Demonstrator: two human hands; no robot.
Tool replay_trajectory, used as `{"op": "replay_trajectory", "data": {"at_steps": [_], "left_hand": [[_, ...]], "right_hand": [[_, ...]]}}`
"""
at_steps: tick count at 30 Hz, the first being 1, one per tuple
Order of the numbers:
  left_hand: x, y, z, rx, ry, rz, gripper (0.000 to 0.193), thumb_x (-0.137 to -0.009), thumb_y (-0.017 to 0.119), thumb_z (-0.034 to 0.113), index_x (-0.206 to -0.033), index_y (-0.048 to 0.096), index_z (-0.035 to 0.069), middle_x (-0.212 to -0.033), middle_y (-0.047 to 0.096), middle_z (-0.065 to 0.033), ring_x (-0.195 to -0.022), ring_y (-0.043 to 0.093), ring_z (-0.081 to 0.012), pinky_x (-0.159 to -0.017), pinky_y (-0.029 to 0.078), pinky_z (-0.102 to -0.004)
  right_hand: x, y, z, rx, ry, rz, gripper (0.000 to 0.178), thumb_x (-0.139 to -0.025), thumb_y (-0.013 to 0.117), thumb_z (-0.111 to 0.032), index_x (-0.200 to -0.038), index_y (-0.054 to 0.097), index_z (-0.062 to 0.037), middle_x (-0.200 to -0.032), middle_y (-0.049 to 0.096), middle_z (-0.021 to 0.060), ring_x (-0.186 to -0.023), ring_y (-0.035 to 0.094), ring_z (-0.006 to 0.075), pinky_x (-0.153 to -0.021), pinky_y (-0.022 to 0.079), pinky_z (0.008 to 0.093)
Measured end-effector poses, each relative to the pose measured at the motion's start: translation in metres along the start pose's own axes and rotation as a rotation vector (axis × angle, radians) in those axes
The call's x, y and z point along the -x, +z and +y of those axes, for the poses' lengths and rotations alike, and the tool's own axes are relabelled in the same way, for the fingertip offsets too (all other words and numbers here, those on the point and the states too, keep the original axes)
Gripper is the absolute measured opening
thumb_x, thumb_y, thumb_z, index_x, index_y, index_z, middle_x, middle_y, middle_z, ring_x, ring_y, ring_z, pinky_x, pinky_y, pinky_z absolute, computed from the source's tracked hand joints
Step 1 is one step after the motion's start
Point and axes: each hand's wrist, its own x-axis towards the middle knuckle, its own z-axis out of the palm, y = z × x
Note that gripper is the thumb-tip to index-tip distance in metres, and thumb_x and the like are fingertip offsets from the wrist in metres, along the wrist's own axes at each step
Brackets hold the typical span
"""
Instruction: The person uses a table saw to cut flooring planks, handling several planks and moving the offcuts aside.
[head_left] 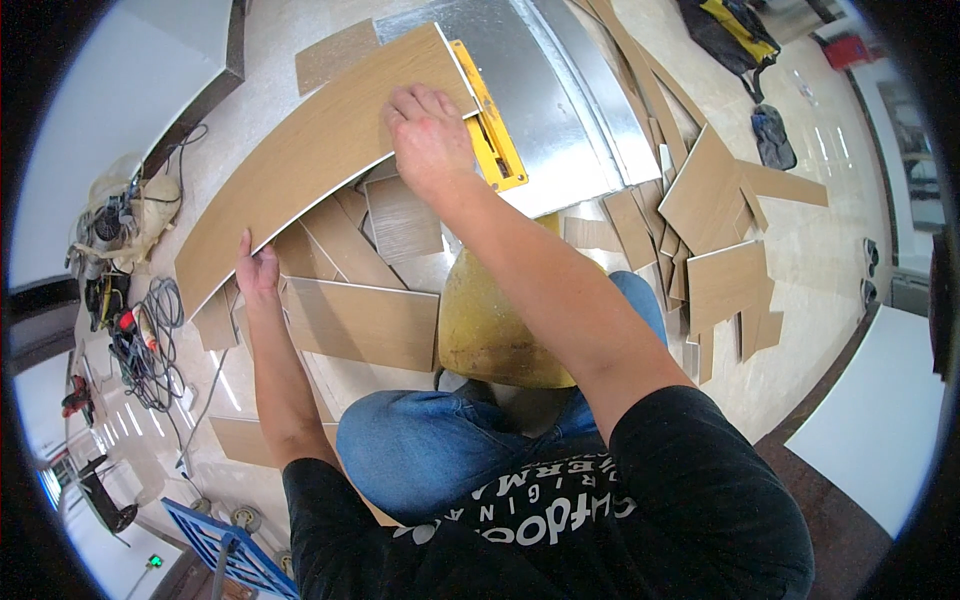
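Plank: long wood-look plank (pixel 320 150), pale top face up, lying across the metal saw table (pixel 560 110) and out over the floor.
Long axis: runs from the near-left end, low in the head view, up and away to the far-right end at the yellow guide (pixel 490 120).
Right hand: right hand (pixel 430 140) lies flat on the plank's far end, palm down, fingers together and pressing; not wrapped round anything.
Left hand: left hand (pixel 257 270) is at the near edge close to the plank's lower end, fingers curled under the edge, thumb up; grip looks light, underside hidden.
Relation: plank spans between both hands. The right hand is just beside the guide, so it is nearer the table; the left hand is well apart from it.
Below the hands: offcuts (pixel 360 320) lie scattered under the plank.
Near body: a yellow rounded object (pixel 490 330) rests against the knees.
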Motion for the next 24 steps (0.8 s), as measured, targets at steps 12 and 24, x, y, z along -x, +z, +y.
{"op": "replay_trajectory", "data": {"at_steps": [12, 24], "left_hand": [[0.008, 0.0, -0.003, 0.013, 0.029, 0.025, 0.031, -0.092, 0.063, 0.004, -0.122, 0.055, 0.0, -0.121, 0.064, -0.0147, -0.109, 0.064, -0.0261, -0.094, 0.057, -0.0365], [0.017, -0.014, -0.008, -0.027, 0.034, 0.07, 0.03, -0.093, 0.062, 0.005, -0.122, 0.056, 0.0, -0.122, 0.063, -0.0142, -0.11, 0.063, -0.0246, -0.095, 0.056, -0.034]], "right_hand": [[0.006, -0.004, 0.0, -0.013, -0.008, -0.023, 0.034, -0.085, 0.053, -0.014, -0.115, 0.065, -0.0022, -0.126, 0.06, 0.0109, -0.126, 0.048, 0.0253, -0.11, 0.033, 0.0386], [0.016, -0.012, -0.005, -0.009, -0.015, -0.009, 0.033, -0.084, 0.054, -0.014, -0.112, 0.066, -0.0012, -0.124, 0.06, 0.0123, -0.126, 0.049, 0.0265, -0.11, 0.034, 0.0392]]}}
